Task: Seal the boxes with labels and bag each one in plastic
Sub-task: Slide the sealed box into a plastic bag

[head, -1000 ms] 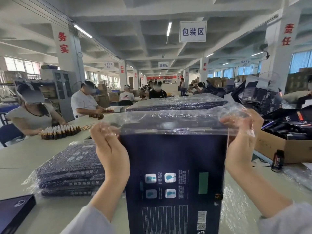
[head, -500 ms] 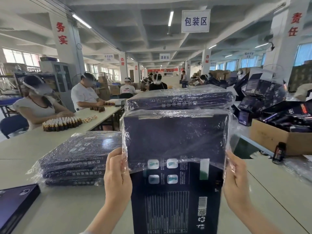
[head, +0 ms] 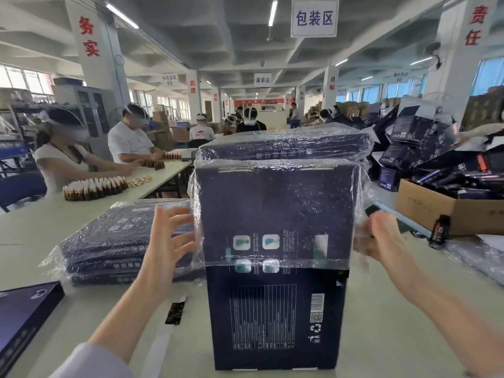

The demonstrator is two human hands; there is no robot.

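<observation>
Box (head: 276, 317) stands upright on the table (head: 387, 331), dead centre, printed back panel with barcode and QR code facing the camera. Plastic bag (head: 275, 203) is over the top of the box and covers roughly its upper half; the bag's open edge runs across the box at the row of small icons, and the lower half of the box is bare. Left hand (head: 166, 241) is just left of the box at bag height, fingers spread and straight, holding nothing; fingertips are right by the bag's side edge, and contact cannot be told. Right hand (head: 379, 238) is just right of the box at the same height and motion-blurred; it sits against loose plastic at the bag's side, but whether it grips the film cannot be told. Hands are apart, one on each side of the box. Left of the box: a low stack of bagged boxes (head: 114, 246) lying flat, and nearer the camera a dark label strip (head: 174, 312) on white backing on the table. Far left of the box, at the frame edge: one unbagged box (head: 24, 315) lying flat. Directly behind the box: another bagged stack (head: 283, 145). Right of the box: a cardboard carton (head: 436, 211) full of dark packs, with a small dark bottle (head: 439, 231) standing in front of it. Behind and left of the box: seated workers with a row of amber vials (head: 92, 186).
</observation>
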